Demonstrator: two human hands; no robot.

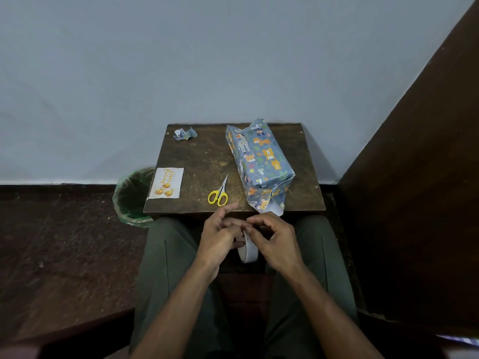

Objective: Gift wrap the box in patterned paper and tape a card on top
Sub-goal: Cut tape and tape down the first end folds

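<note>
Head view: a small dark wooden table [207, 156] is seen from above, set against a pale wall. On the right half of the tabletop lies the box [259, 161], wrapped in blue patterned paper printed with animals, its length running from the far edge toward the near right corner; at its near end a loose paper flap [272, 206] is seen hanging open at the table's near edge. A birthday card [166, 183] with gold balloons is laid at the near left corner, partly overhanging the left edge. Yellow-handled scissors [219, 193] are placed closed near the middle of the near edge, between the card and the box, touching neither. A crumpled paper scrap [184, 133] is left at the far left corner.

Below the near edge, over the lap, a roll of tape [248, 251] is held between both hands. The left hand [220, 233] is curled around the roll from the left, with its index finger stretched forward. The right hand [272, 238] is bent over the roll's upper part, its fingertips pinching at the tape.

A bin [131, 196] lined with a green bag is seen on the floor just beside the table's left edge.
</note>
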